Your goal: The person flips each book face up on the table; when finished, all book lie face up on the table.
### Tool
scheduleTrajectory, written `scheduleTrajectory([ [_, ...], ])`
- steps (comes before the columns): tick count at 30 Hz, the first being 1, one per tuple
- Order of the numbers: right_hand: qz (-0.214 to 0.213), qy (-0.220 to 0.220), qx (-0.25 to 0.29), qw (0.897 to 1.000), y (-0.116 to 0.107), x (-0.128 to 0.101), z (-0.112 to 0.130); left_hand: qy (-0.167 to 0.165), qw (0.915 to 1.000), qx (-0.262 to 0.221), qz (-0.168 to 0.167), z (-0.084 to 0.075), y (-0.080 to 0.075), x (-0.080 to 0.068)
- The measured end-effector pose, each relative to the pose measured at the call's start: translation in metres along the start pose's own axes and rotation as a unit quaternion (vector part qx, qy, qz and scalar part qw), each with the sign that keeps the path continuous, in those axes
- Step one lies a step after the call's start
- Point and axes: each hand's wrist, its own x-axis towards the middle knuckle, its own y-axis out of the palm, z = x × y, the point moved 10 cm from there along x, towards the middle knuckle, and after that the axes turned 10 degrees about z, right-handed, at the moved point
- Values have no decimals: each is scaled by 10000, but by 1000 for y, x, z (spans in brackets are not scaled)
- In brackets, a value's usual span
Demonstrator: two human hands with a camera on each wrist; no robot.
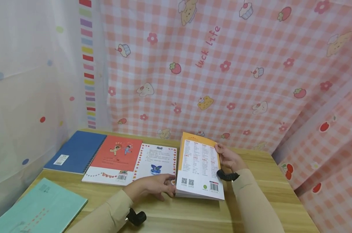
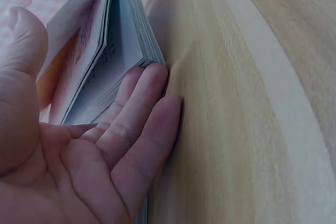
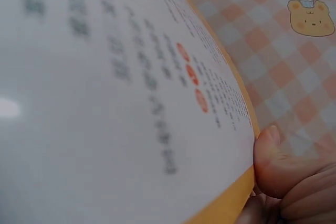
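A thick book (image 1: 199, 168) with an orange-edged white back cover, printed with text and a barcode, lies tilted on the wooden table (image 1: 266, 174). My left hand (image 1: 155, 187) holds its left lower edge. In the left wrist view the straight fingers (image 2: 142, 114) lie under the fanned pages of the book (image 2: 105, 45), and the thumb (image 2: 21, 77) is on the cover side. My right hand (image 1: 226, 157) pinches the book's right edge. The thumb (image 3: 278, 161) presses on the cover of the book (image 3: 131, 103), and its other fingers are hidden behind.
Left of the book lie a white book with a butterfly (image 1: 156, 161), a red book (image 1: 116, 155) and a blue spiral notebook (image 1: 77, 152). A teal book (image 1: 39, 207) sits at the near left corner. Pink checked cloth (image 1: 222, 81) hangs close behind and to the right.
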Motion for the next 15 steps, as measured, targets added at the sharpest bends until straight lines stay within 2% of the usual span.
scheduleTrajectory([
  [5, 208, -23, -151, 9997, 12, 0, 11, 34, 9996, -138, 248, 0, 4, -1],
  [9, 341, -115, -304, 9989, 21, 0, 21, 144, 9980, -499, 348, 1, 7, -1],
  [15, 307, -115, -397, 9987, 24, -3, 27, 182, 9923, -1213, 157, 1, 6, 2],
])
